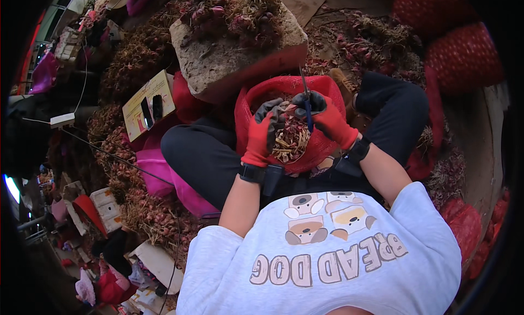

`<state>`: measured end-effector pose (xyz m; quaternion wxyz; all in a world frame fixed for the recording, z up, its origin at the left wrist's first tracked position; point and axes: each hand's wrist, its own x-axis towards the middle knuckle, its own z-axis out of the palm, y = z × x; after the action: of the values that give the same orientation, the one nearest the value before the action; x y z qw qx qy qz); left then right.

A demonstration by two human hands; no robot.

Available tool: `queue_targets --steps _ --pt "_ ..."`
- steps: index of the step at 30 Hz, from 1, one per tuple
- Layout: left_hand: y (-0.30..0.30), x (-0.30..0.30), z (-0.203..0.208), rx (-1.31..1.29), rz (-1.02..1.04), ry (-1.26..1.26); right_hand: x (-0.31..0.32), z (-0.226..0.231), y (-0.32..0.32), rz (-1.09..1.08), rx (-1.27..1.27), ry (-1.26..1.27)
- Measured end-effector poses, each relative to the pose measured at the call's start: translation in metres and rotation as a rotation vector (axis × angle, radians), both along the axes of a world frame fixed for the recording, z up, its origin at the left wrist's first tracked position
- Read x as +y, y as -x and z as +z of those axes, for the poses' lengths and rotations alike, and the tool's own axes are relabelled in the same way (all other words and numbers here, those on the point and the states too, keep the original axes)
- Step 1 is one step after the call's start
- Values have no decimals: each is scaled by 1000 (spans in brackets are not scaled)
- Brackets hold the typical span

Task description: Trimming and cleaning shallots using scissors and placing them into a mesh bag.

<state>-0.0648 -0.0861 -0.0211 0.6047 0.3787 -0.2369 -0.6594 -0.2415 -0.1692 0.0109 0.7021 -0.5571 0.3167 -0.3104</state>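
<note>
Both my hands, in red gloves with dark grey palms and fingers, are close together over a red mesh bag (244,105) between my legs. The fingers of my left hand (267,121) are closed on a small shallot (284,105), partly hidden by the glove. My right hand (322,116) grips a blue-handled knife (304,85) with its thin blade pointing up and away from me; its fingertips come near the shallot. Dry stalk trimmings and some shallots (291,140) fill the bag below my hands.
Beyond the bag a large pale block (218,64) carries a heap of shallots (245,18). More heaps (147,206) lie to the left, beside a yellow cardboard box (144,105) with phones on it. Full red mesh sacks (464,58) stand far right. A cable (123,161) crosses at left.
</note>
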Motion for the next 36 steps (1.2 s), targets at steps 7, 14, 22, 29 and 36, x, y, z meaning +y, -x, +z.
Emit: queue_targets --steps 7,14,22,29,36 --pt "13 -7 15 -184 -18 105 -2 0 5 29 -50 -284" --pt "15 -1 1 -525 -101 131 4 -24 7 99 -212 -562" --pt "38 -9 22 105 59 3 -3 -36 9 36 -263 -751" --pt "10 -1 -5 -528 -133 168 10 -17 5 60 -132 -458" --pt "12 4 -9 -749 15 246 8 -12 1 10 -128 -330"
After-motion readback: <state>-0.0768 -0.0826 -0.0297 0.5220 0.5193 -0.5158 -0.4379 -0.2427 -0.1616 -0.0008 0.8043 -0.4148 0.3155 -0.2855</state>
